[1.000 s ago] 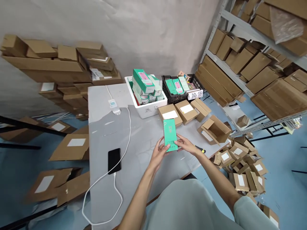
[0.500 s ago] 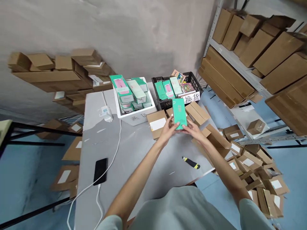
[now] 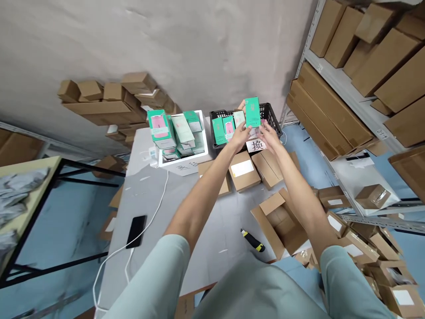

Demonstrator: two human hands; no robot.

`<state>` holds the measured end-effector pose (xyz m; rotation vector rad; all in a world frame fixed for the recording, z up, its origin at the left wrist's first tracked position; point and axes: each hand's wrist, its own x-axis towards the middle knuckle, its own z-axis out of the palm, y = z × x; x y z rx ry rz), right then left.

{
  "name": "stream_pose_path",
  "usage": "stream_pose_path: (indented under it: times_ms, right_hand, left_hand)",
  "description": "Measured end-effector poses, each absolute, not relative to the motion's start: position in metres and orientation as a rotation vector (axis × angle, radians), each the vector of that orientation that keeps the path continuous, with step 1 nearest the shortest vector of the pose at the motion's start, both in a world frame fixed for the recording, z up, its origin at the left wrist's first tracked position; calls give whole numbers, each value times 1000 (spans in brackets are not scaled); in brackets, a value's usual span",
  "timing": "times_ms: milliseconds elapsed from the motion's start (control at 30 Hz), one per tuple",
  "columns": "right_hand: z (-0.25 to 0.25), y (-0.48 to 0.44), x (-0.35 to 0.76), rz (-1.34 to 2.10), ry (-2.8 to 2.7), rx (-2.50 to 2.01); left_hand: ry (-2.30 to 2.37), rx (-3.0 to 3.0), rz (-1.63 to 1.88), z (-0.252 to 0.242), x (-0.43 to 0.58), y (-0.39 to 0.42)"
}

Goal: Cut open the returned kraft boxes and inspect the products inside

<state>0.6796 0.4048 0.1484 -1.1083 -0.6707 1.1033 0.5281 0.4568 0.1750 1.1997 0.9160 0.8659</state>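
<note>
Both arms are stretched out toward the black plastic crate at the back of the table. Between my fingers is a green box, held upright over the crate's right half. My left hand grips its lower left corner, and my right hand closes on its lower right side; the fingertips are partly hidden. Inside the crate, to the left of the held box, stand a plain green box, a green box with a pink panel and a pale box. A white sign hangs on the crate's front.
A white bin full of green and pale boxes stands left of the crate. Cardboard boxes lie before it, with an open carton nearer. A utility knife, a phone and a white cable lie on the table.
My hands have carried the green box forward and up, from in front of the crate to over it. The view has shifted, and more of the open carton shows.
</note>
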Motion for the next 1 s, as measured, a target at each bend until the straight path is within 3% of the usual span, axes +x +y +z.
stream_pose_path:
  times_ms: [167, 567, 733, 900, 1000]
  right_hand:
    - [127, 394, 683, 1106, -632, -1202]
    - [49, 138, 653, 1154, -711, -1408]
    - [37, 34, 634, 860, -753, -1603]
    - [20, -71, 608, 326, -590, -1894]
    - [3, -118, 584, 246, -405, -2026]
  left_hand:
    - [1060, 1297, 820, 146, 513, 431]
    - [1149, 1363, 512, 13, 412, 233]
    - [1036, 1455, 466, -6, 403, 182]
    - [930, 1550, 416, -12, 396, 145]
    - [948, 1594, 418, -14, 387, 123]
